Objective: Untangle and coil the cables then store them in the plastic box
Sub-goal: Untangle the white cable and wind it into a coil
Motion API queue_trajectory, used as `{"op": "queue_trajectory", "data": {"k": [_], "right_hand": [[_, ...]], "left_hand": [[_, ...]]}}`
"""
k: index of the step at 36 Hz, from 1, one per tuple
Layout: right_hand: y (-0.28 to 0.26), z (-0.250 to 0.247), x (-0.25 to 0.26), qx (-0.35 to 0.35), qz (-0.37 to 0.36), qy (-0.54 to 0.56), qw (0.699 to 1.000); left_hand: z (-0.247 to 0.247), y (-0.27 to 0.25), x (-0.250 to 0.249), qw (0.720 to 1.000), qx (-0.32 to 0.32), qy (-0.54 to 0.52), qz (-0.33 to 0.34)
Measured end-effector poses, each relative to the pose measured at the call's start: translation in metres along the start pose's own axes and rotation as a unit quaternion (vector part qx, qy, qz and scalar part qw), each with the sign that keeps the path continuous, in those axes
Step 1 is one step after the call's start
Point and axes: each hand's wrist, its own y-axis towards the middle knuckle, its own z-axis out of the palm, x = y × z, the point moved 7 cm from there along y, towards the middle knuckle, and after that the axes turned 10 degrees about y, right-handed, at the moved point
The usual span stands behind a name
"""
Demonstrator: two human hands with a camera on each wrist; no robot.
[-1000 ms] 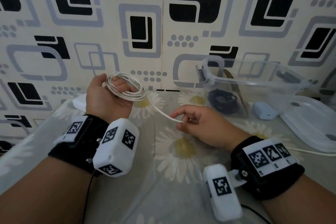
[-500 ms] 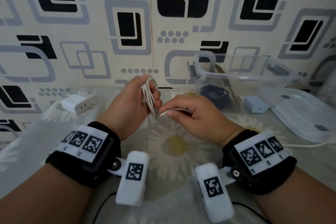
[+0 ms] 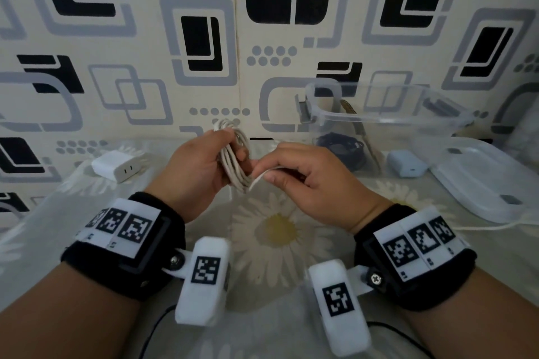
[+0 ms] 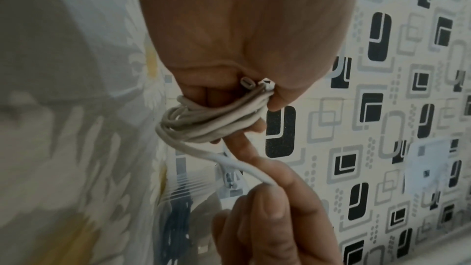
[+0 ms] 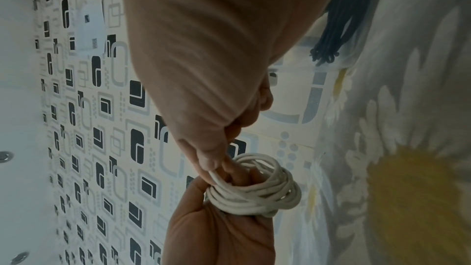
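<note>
My left hand [image 3: 224, 160] grips a coil of white cable [image 3: 233, 160] above the table, with several loops wound round its fingers. The coil [image 4: 211, 120] shows its plug end tucked against the palm in the left wrist view. My right hand [image 3: 271, 175] pinches the cable's loose end right beside the coil [image 5: 254, 190]. The clear plastic box [image 3: 388, 122] stands at the back right with a coiled black cable [image 3: 341, 148] inside it.
A white charger block [image 3: 115, 166] lies at the back left. A pale blue case [image 3: 407, 163] and the box's lid [image 3: 493, 181] sit to the right, with another white cable [image 3: 495, 224] trailing by the lid. The patterned wall is close behind the daisy-print tablecloth [image 3: 277, 227].
The stretch of cable between my hands has been taken up onto the coil. My right hand has come in from the right until it is next to the left hand.
</note>
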Motion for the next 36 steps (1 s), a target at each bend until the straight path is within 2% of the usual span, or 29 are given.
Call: {"op": "queue_trajectory", "data": {"k": [4,6,9,13,18,21,24,28,36], "right_hand": [[0.001,-0.001,0.001,-0.012,-0.002,-0.020,1.000],[0.001,-0.003,0.001,-0.021,0.008,-0.002,1.000],[0.000,-0.006,-0.001,-0.027,0.034,0.014,0.999],[-0.001,-0.011,0.001,-0.055,0.027,-0.010,0.998],[0.000,-0.013,0.003,-0.062,0.021,-0.035,0.997],[0.000,-0.014,0.002,-0.064,0.028,-0.060,0.996],[0.000,-0.015,0.000,-0.065,0.038,-0.073,0.994],[0.001,-0.015,0.001,-0.062,0.036,-0.081,0.994],[0.003,-0.017,0.007,-0.076,0.004,-0.070,0.995]], "left_hand": [[0.006,-0.004,0.003,0.994,0.013,0.105,0.013],[0.014,-0.007,0.005,0.986,0.048,0.157,0.020],[0.026,-0.011,0.008,0.979,0.113,0.170,0.013],[0.028,-0.013,0.006,0.974,0.143,0.174,0.011],[0.036,-0.020,0.004,0.935,0.201,0.289,0.050],[0.043,-0.025,-0.002,0.921,0.228,0.306,0.080],[0.051,-0.027,-0.001,0.915,0.263,0.299,0.069],[0.049,-0.025,0.001,0.911,0.247,0.326,0.057],[0.040,-0.021,0.002,0.904,0.199,0.370,0.077]]}}
